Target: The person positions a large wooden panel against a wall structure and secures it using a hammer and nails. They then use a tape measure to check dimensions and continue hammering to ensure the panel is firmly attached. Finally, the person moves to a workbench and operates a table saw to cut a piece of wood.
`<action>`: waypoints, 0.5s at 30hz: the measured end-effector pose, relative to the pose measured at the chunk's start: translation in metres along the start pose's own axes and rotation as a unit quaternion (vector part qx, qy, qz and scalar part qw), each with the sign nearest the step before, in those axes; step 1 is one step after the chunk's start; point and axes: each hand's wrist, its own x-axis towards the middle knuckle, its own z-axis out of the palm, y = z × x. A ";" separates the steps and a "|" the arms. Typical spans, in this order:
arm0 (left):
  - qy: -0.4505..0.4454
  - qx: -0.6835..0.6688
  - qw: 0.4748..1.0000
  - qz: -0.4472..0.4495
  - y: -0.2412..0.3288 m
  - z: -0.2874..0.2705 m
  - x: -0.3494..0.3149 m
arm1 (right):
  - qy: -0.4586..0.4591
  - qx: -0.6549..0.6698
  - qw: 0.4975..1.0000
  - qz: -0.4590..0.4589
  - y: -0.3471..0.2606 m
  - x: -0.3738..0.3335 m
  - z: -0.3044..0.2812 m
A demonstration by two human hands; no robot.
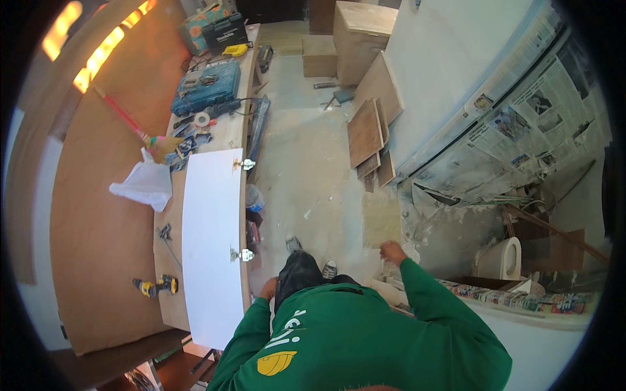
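Note:
My right hand is out to the right with its fingers curled in. A small pale bit shows below its fingers, too small to name. Beneath it is a pale open box or drawer, partly hidden by my green sleeve. My left hand hangs low between my dark trousers and the bench, and its fingers are hidden. Nearest to it is a long white panel lying on the bench, with a metal hinge near the middle of its edge and another hinge at the far corner.
Along the bench lie a yellow-black cordless drill, a clamp, a white plastic bag, tape and a blue tool case. Wood boards lean at the right wall. A toilet seat stands far right.

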 end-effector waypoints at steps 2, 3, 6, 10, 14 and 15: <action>0.066 -0.275 0.956 -0.071 -0.032 0.019 0.009 | -0.046 -0.023 0.999 0.017 0.020 0.021 0.022; 0.075 -0.278 0.952 -0.102 -0.033 0.011 0.011 | -0.070 -0.054 0.996 0.027 0.011 0.019 0.044; 0.009 -0.194 0.964 -0.181 -0.018 0.010 0.045 | -0.202 -0.319 0.866 -0.327 0.062 0.034 0.039; -0.028 -0.107 0.975 -0.194 -0.010 -0.069 0.114 | -0.194 -0.302 0.926 -0.116 0.011 0.057 0.041; -0.085 -0.040 0.978 -0.184 0.006 -0.157 0.189 | -0.141 -0.372 0.915 -0.073 -0.112 0.118 0.007; -0.107 -0.018 0.978 -0.179 0.011 -0.179 0.207 | -0.118 -0.422 0.892 -0.113 -0.145 0.138 -0.006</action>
